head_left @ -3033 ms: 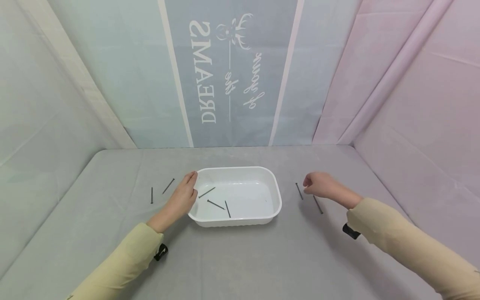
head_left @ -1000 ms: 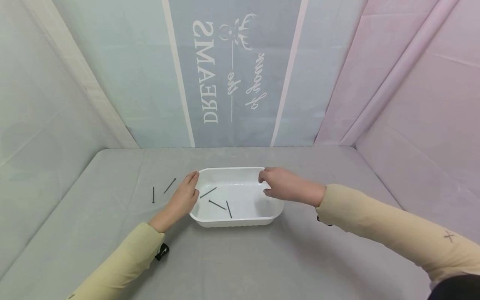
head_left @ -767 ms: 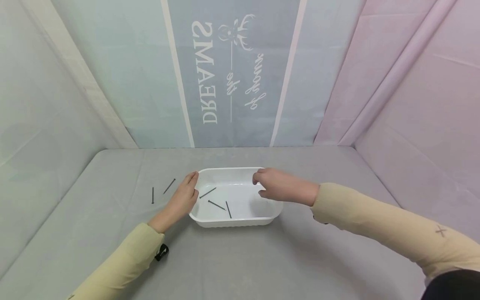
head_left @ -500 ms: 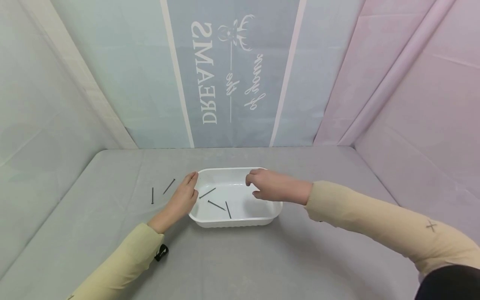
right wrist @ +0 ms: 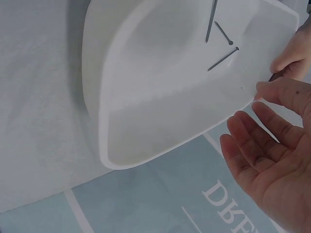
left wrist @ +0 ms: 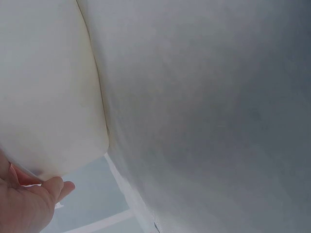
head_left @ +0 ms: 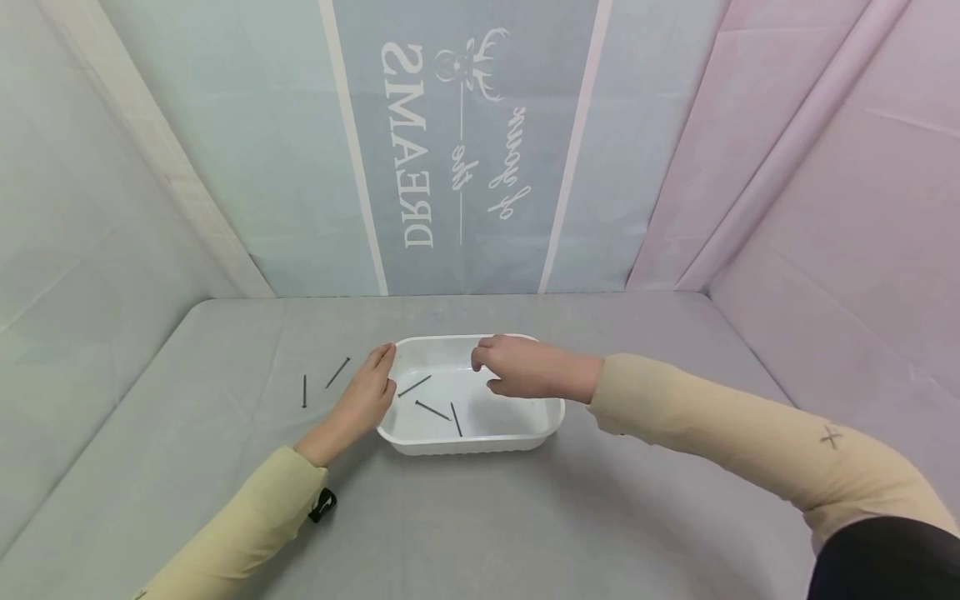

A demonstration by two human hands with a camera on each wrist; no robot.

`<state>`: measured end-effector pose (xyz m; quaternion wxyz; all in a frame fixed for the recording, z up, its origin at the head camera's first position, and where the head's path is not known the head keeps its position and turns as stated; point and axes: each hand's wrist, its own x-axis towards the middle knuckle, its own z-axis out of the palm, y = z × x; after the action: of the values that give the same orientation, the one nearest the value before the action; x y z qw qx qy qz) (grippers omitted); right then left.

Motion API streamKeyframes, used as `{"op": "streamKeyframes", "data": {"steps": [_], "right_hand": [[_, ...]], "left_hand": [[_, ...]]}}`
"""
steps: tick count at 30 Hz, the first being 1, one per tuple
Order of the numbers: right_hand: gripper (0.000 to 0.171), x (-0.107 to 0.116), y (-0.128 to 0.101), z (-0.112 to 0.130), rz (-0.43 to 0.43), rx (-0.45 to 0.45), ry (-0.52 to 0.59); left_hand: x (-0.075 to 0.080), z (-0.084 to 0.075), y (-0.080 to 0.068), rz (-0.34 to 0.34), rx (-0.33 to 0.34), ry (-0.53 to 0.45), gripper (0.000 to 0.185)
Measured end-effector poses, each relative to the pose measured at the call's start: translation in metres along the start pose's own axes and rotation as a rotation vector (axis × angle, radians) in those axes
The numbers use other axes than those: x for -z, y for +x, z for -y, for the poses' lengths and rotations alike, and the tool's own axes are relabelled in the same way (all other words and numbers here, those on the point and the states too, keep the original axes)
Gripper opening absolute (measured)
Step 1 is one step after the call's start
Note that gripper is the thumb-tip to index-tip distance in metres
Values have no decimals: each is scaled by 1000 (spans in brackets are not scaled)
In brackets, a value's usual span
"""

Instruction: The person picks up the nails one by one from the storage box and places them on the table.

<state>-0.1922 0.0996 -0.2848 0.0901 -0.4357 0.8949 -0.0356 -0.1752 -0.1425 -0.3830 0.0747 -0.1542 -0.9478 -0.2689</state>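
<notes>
My left hand (head_left: 365, 392) grips the left end of a white rectangular tray (head_left: 468, 442), thumb and fingers at its rim. In the left wrist view that hand (left wrist: 29, 201) holds the tray's edge. Three dark nails lie loose on the tray floor, one nail (head_left: 432, 409) near the middle. My right hand (head_left: 525, 367) hovers over the tray's far right part, fingers bent. In the right wrist view its thumb and index fingertips come together, and a short dark piece, seemingly a nail (right wrist: 276, 76), shows beside them; most of it is hidden.
Two more nails lie left of the tray on the grey cloth, one upright-lying nail (head_left: 304, 391) and one slanted nail (head_left: 337, 372). My right sleeve (head_left: 697, 408) covers the table right of the tray. A printed curtain (head_left: 465, 267) stands behind.
My right hand has moved left from beside two nails on the right to over the tray; those nails no longer show. My left hand and the nails in the tray stay put.
</notes>
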Motion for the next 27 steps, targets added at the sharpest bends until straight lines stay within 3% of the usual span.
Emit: {"op": "streamKeyframes", "data": {"steps": [11, 27], "right_hand": [[25, -3, 17, 8, 50, -5, -48], [25, -8, 51, 19, 64, 100, -84]], "left_hand": [[0, 0, 0, 21, 10, -20, 50], [1, 2, -1, 29, 7, -21, 51]]}}
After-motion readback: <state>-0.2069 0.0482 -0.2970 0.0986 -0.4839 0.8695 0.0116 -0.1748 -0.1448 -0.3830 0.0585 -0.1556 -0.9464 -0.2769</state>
